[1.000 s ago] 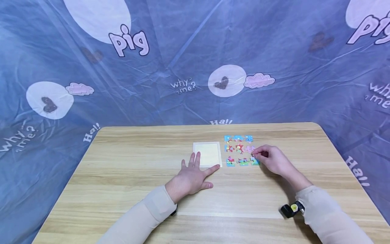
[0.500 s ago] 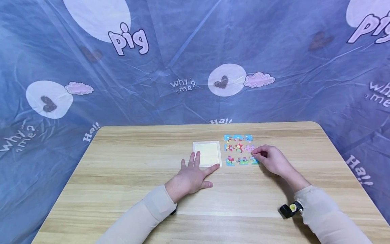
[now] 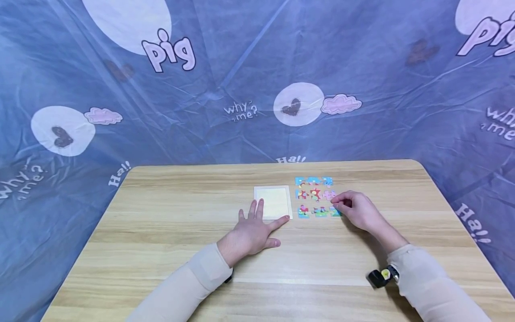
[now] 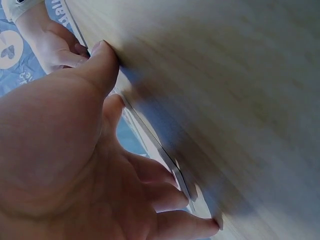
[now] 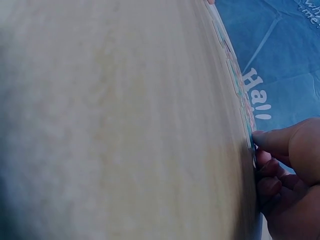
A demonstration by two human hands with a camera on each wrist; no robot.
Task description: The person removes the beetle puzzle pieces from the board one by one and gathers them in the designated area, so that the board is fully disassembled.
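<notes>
Left hand (image 3: 251, 233) lies flat, fingers spread, touching the white tray (image 3: 273, 202). Right hand (image 3: 358, 210) pinches a puzzle piece (image 3: 335, 211) on the table (image 3: 161, 223).

The left hand (image 3: 251, 232) is laid flat, palm down, with the fingers (image 3: 259, 208) held straight and slightly spread and the thumb stretched out sideways; in the left wrist view the same hand (image 4: 75, 165) is seen pressed down with fingertips extended. The right hand (image 3: 358, 209) is held with its fingers curled inward and the thumb brought against the forefinger in a pinch, as is shown close up in the right wrist view (image 5: 285, 170). Both forearms are covered by beige sleeves and angled inward.
</notes>
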